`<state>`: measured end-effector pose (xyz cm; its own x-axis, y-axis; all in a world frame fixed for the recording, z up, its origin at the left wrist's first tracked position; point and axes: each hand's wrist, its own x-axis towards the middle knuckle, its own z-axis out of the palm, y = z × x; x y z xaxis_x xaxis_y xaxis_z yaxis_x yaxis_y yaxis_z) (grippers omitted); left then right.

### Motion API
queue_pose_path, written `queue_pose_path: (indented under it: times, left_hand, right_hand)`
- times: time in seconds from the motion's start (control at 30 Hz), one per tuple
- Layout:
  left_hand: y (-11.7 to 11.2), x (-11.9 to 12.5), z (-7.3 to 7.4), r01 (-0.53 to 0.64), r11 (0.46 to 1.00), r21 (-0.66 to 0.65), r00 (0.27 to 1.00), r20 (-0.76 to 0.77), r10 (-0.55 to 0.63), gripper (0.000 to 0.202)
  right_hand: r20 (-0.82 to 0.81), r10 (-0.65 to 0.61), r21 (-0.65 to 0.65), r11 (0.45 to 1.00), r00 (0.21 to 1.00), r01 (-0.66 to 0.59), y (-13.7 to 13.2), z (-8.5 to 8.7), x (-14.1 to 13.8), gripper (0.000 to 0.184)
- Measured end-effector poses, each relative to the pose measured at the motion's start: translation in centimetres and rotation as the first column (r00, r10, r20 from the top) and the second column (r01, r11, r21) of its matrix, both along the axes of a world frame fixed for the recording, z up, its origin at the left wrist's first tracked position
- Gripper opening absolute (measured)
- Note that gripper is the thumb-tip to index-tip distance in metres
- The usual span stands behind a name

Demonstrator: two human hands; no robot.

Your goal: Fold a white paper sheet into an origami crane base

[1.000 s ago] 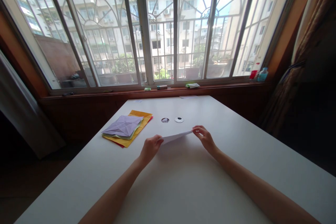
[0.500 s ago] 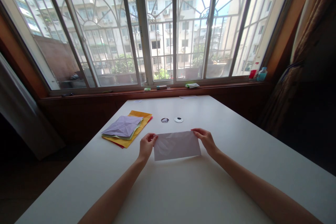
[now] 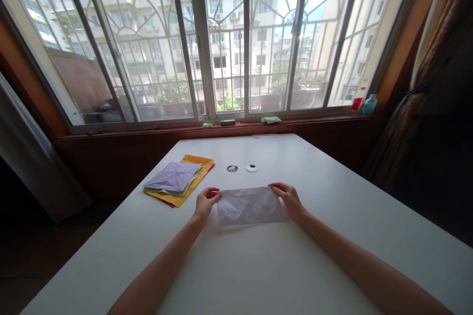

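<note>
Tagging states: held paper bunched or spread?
Spread: paper shows a wide creased face between left hand and right hand. Whether doubled, cannot tell.

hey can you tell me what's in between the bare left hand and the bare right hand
In the head view, a creased, whitish rectangular paper sheet spans that gap, its upper corners in the left hand and right hand.

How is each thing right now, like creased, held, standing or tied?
Pale sheet: creased, held at its upper corners
Left hand: pinching the sheet
Right hand: pinching the sheet
Paper pile: stacked, creased purple sheet on top
Left round hole: uncovered
Right round hole: partly covered
Blue bottle: upright
Right curtain: tied back
Window: can't tell if shut
</note>
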<state>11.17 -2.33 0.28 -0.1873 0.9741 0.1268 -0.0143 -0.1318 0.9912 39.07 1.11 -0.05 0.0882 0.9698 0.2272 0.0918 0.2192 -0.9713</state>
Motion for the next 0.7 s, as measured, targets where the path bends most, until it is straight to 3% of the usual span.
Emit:
queue_pose_path:
  times: [0.23, 0.7]
  left_hand:
    - [-0.15, 0.07, 0.29, 0.064, 0.998, -0.005, 0.997, -0.047, -0.064, 0.032]
    - [0.48, -0.25, -0.07, 0.055, 0.998, 0.017, 0.997, -0.046, -0.054, 0.035]
  right_hand:
    - [0.011, -0.001, -0.003, 1.000, 1.000, 0.001, -0.07, 0.12, 0.01, 0.023]
    - [0.019, 0.000, -0.001, 1.000, 1.000, 0.000, 0.06, 0.02, 0.07, 0.021]
